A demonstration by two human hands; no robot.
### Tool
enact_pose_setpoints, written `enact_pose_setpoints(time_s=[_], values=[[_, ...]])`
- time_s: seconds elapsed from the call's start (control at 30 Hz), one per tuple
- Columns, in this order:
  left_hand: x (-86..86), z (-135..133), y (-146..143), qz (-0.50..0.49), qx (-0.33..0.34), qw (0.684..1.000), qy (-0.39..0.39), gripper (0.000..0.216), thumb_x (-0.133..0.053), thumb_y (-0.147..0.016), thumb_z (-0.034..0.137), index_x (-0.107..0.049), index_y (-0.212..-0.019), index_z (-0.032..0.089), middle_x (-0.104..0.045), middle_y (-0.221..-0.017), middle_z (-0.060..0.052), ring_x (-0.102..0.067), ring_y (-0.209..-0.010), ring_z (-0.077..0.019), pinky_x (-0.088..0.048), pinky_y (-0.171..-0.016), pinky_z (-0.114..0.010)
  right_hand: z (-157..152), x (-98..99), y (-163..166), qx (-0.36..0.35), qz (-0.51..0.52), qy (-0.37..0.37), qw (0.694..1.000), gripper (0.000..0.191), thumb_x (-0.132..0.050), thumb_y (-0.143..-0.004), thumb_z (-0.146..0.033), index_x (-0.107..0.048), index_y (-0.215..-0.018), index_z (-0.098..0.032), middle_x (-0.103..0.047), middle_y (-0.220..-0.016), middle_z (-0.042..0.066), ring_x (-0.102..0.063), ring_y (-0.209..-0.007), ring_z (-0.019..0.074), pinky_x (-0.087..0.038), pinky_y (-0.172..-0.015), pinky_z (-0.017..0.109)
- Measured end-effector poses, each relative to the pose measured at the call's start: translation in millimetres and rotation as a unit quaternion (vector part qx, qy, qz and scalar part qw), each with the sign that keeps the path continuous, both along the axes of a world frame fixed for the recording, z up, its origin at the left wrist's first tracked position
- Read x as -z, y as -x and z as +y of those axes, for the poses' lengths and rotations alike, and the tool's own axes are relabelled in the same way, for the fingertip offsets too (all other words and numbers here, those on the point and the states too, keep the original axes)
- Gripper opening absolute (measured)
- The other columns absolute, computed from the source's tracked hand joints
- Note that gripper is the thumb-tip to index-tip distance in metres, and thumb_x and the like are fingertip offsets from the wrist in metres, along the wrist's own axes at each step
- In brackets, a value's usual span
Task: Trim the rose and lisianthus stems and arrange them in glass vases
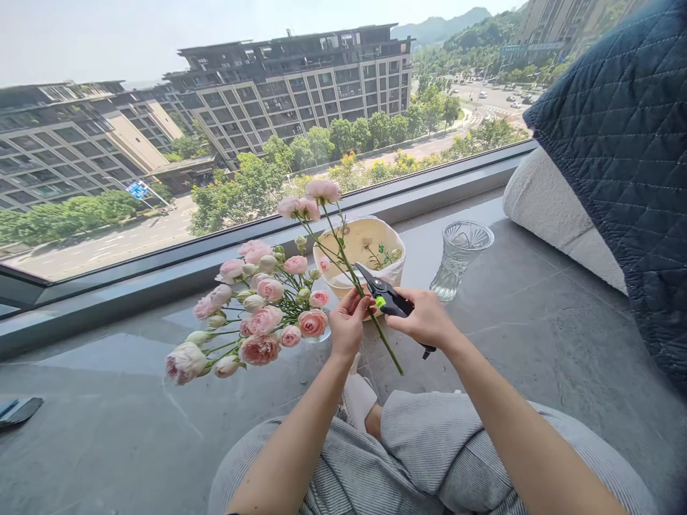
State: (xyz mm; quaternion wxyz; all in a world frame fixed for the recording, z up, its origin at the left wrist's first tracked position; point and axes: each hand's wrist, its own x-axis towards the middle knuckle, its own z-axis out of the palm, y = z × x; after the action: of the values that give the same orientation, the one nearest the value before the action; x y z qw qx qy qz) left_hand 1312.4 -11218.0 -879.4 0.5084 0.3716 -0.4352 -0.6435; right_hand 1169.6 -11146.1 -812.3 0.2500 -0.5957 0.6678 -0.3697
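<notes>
My left hand [348,325] is closed round a long green rose stem [387,348] whose pink blooms [311,204] stand up and to the left. My right hand [426,318] grips black garden shears [387,297] with a green catch. Their blades point left and meet the stem just above my left fingers. A bunch of pink roses [257,315] lies on the grey stone sill, directly left of my left hand. Behind the hands stands a white bag [389,250] with cut stem bits inside.
An empty cut-glass vase [459,257] stands right of the white bag. A white cushion [558,211] and a dark quilted cushion [627,157] fill the right side. The window frame [215,261] runs along the back. A dark flat object [18,411] lies far left. My crossed legs are below.
</notes>
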Motion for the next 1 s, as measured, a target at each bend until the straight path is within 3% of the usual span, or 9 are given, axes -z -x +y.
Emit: enact_pose_setpoints(time_s=[0.13,0.47,0.77,1.0], values=[[-0.1,2,1,0.021,0.006,1.0,-0.001,0.044,-0.08,-0.066,0.034,-0.069,-0.105,0.017,-0.072,-0.088,-0.005,-0.067,-0.072,-0.0128,-0.057,-0.065,-0.025,1,-4.1,9,0.038,0.004,0.001,0.999,0.025,-0.061,-0.065,-0.032,-0.064,-0.087,-0.021,-0.056,-0.066,-0.004,-0.046,-0.059,0.0114,-0.035,-0.057,0.022],[-8.3,10,1,0.047,-0.006,0.999,0.002,0.038,-0.081,-0.064,0.032,-0.07,-0.096,0.014,-0.072,-0.089,-0.008,-0.069,-0.08,-0.017,-0.056,-0.069,-0.027,4,-7.5,17,0.12,-0.019,0.018,0.992,0.044,-0.061,-0.066,-0.038,-0.064,-0.104,-0.018,-0.067,-0.085,0.003,-0.058,-0.074,0.0177,-0.044,-0.068,0.027],[-6.5,17,-6,0.046,0.008,0.999,0.023,0.028,-0.081,-0.062,0.031,-0.071,-0.082,0.014,-0.071,-0.078,-0.004,-0.066,-0.073,-0.0143,-0.055,-0.069,-0.026,11,-6.1,22,0.145,0.005,0.058,0.988,0.05,-0.06,-0.067,-0.041,-0.063,-0.11,-0.017,-0.069,-0.088,0.005,-0.062,-0.077,0.02,-0.048,-0.07,0.03],[-0.5,24,-6,0.014,0.013,0.999,0.039,0.024,-0.082,-0.06,0.03,-0.072,-0.076,0.016,-0.073,-0.077,-0.005,-0.068,-0.075,-0.017,-0.055,-0.079,-0.031,16,-4.7,33,0.187,0.022,0.073,0.979,0.051,-0.059,-0.066,-0.043,-0.064,-0.108,-0.016,-0.069,-0.086,0.006,-0.062,-0.075,0.022,-0.049,-0.073,0.035]])
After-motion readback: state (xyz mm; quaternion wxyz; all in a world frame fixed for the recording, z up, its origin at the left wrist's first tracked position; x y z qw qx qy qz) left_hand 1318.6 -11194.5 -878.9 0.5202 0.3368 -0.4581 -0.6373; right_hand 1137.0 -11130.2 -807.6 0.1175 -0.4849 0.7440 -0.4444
